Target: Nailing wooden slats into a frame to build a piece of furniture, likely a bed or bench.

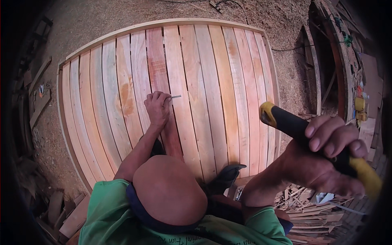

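Head view. The left hand (pixel 157 108) is located near the middle of the panel (pixel 204 102), fingertips clamped on a nail (pixel 176 96). The nail is thin, straight and silver-grey; its free end points toward the panel's right edge. The right hand (pixel 330 151) is closed around a tool (pixel 286 121), held up beyond the panel's near right corner. Its handle is black with yellow ends.

Count: one visible nail; one tool; one panel of about sixteen boards (pixel 174 57), one dark red.

Hidden: the fingers cover the nail's other end. The tool's right end blurs into the dark rim. The body (pixel 106 200) covers part of the panel's near edge. Nail-to-board contact cannot be determined.
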{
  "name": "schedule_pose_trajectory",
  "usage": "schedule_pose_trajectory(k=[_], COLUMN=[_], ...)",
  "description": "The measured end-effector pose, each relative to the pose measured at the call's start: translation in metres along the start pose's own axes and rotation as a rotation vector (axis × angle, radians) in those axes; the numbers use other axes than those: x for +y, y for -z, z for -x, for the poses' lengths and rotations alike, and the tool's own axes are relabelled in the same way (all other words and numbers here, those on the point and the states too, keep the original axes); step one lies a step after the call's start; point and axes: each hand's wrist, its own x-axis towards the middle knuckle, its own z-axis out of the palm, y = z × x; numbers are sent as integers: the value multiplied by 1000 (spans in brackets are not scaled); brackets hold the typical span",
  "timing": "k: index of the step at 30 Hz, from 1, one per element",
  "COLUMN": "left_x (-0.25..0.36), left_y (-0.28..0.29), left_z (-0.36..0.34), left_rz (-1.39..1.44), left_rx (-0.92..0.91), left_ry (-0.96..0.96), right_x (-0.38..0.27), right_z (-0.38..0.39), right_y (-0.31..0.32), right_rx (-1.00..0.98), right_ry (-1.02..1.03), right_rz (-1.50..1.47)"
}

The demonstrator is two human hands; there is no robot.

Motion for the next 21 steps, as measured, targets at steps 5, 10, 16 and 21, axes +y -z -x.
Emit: schedule_pose_trajectory(k=[5,10,16,21], left_x=[-1,-3,22,13], left_y=[8,3,16,10], left_z=[-3,-7,0,-5], left_rz=[-32,-73,-129,-14], left_rx=[-15,-25,-27,-1], left_ry=[-21,-83,-202,18], right_x=[100,137,129,103], right_z=[157,309,260,199], right_y=[-15,4,23,3], right_rx=[209,-358,-157,105], right_ry=[-225,-1139,-1085,-904], right_rz=[94,817,782,472])
